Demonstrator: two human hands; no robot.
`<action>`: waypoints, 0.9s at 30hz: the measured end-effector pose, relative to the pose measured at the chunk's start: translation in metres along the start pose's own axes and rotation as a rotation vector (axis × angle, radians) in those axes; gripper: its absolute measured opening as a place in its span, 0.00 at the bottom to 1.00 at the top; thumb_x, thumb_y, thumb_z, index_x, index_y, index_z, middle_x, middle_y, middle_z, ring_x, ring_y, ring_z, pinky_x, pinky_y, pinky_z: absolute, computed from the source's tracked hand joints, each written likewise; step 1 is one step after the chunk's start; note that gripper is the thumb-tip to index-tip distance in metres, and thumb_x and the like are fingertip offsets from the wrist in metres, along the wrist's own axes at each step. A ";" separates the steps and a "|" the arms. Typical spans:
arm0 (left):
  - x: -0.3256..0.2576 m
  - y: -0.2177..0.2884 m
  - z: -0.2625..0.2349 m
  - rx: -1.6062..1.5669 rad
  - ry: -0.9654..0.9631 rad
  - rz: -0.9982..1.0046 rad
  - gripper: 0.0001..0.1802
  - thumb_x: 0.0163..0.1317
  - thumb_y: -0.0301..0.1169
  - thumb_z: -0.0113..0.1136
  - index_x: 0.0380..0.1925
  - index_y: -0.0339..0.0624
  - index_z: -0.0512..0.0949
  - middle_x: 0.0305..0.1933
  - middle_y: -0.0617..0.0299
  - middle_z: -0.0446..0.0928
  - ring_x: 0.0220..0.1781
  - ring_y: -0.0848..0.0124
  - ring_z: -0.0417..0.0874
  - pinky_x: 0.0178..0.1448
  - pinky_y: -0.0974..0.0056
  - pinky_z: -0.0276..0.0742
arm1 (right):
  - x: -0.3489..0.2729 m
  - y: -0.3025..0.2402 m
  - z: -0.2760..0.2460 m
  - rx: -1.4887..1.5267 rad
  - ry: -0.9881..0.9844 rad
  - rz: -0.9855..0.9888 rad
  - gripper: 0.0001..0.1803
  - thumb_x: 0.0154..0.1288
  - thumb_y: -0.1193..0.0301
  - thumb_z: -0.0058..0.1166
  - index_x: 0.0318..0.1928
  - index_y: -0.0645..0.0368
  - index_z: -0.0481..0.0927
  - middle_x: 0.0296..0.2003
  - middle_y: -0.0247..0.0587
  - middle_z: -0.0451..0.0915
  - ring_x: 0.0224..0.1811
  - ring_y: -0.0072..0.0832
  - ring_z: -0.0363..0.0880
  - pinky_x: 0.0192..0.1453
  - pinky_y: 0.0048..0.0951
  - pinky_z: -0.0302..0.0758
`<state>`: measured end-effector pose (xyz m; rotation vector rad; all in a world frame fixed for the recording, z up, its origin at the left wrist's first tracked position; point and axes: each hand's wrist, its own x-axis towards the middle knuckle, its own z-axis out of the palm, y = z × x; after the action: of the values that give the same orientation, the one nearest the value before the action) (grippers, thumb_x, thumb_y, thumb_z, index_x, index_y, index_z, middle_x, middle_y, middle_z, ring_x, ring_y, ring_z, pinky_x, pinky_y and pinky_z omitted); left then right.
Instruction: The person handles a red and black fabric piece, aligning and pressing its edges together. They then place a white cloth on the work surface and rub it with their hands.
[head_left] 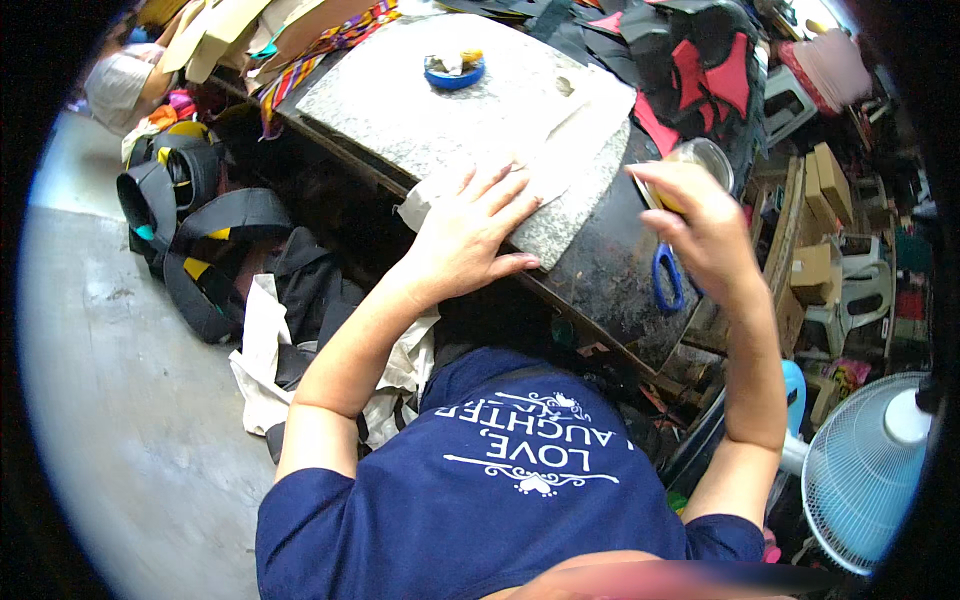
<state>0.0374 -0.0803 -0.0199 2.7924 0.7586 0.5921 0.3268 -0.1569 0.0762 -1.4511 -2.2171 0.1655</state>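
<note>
My left hand [478, 225] lies flat, fingers spread, on a piece of off-white cloth [560, 150] that stretches across a speckled pale stone slab [370, 75]. To the right, my right hand [710, 225] is held over the dark tabletop, thumb and fingers apart; it is slightly blurred. Just behind it stands a round clear container [708, 155], partly hidden by the fingers. A thin pale edge and something yellow show between thumb and fingers, too covered to name. Below that hand are blue scissor handles [667, 280]; the blades are hidden.
A blue round dish [455, 76] with small contents sits on the slab. Black and red cut pieces [690, 75] pile up at the back right. Black straps [190, 230] heap on the left. A white fan [868, 470] stands at the lower right, near boxes [815, 270].
</note>
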 end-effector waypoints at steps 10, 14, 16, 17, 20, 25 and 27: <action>-0.025 -0.002 -0.031 0.009 0.316 -0.030 0.11 0.57 0.19 0.66 0.41 0.36 0.82 0.48 0.53 0.83 0.55 0.51 0.83 0.59 0.51 0.79 | 0.026 -0.003 0.117 -0.013 -0.059 -0.215 0.39 0.59 0.54 0.66 0.69 0.53 0.71 0.65 0.44 0.74 0.67 0.42 0.71 0.72 0.46 0.66; -0.049 -0.007 -0.057 -0.372 0.522 -0.378 0.07 0.70 0.21 0.59 0.45 0.33 0.81 0.43 0.58 0.83 0.46 0.72 0.82 0.52 0.68 0.77 | 0.046 0.021 0.104 -0.046 0.049 -0.161 0.22 0.57 0.71 0.67 0.54 0.52 0.83 0.47 0.35 0.84 0.51 0.39 0.82 0.57 0.41 0.78; -0.058 -0.018 -0.066 -0.525 0.583 -0.520 0.07 0.72 0.23 0.57 0.46 0.32 0.81 0.41 0.61 0.83 0.45 0.77 0.80 0.51 0.71 0.75 | 0.056 0.033 0.085 0.279 -0.056 0.068 0.16 0.60 0.72 0.67 0.50 0.54 0.85 0.43 0.33 0.86 0.45 0.32 0.84 0.53 0.34 0.80; -0.061 -0.026 -0.069 -0.624 0.603 -0.572 0.08 0.74 0.24 0.56 0.46 0.31 0.81 0.42 0.63 0.82 0.46 0.79 0.78 0.52 0.72 0.74 | 0.060 0.041 0.070 0.515 -0.165 0.216 0.14 0.62 0.71 0.67 0.49 0.55 0.86 0.42 0.32 0.86 0.44 0.27 0.84 0.53 0.30 0.80; -0.067 -0.047 -0.066 -0.977 0.468 -0.710 0.10 0.72 0.26 0.57 0.48 0.32 0.80 0.41 0.65 0.81 0.43 0.79 0.78 0.52 0.73 0.73 | 0.072 0.064 0.025 0.675 -0.252 0.189 0.13 0.65 0.69 0.66 0.48 0.58 0.86 0.40 0.30 0.86 0.44 0.18 0.82 0.52 0.24 0.79; -0.069 -0.066 -0.049 -1.211 0.178 -0.757 0.11 0.71 0.28 0.58 0.48 0.33 0.79 0.42 0.65 0.82 0.43 0.79 0.80 0.52 0.71 0.75 | 0.096 0.103 0.003 0.692 -0.305 0.345 0.11 0.67 0.67 0.66 0.46 0.59 0.86 0.34 0.27 0.85 0.35 0.13 0.82 0.41 0.18 0.80; -0.068 -0.068 -0.046 -1.357 0.093 -0.759 0.12 0.69 0.28 0.59 0.49 0.33 0.79 0.43 0.66 0.82 0.42 0.81 0.81 0.48 0.73 0.77 | 0.105 0.112 0.011 0.682 -0.281 0.402 0.10 0.68 0.67 0.65 0.44 0.59 0.86 0.32 0.25 0.84 0.33 0.11 0.81 0.38 0.16 0.79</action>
<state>-0.0659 -0.0543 -0.0193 1.1510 0.8598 0.6808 0.3812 -0.0142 0.0616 -1.4917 -1.7472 1.1922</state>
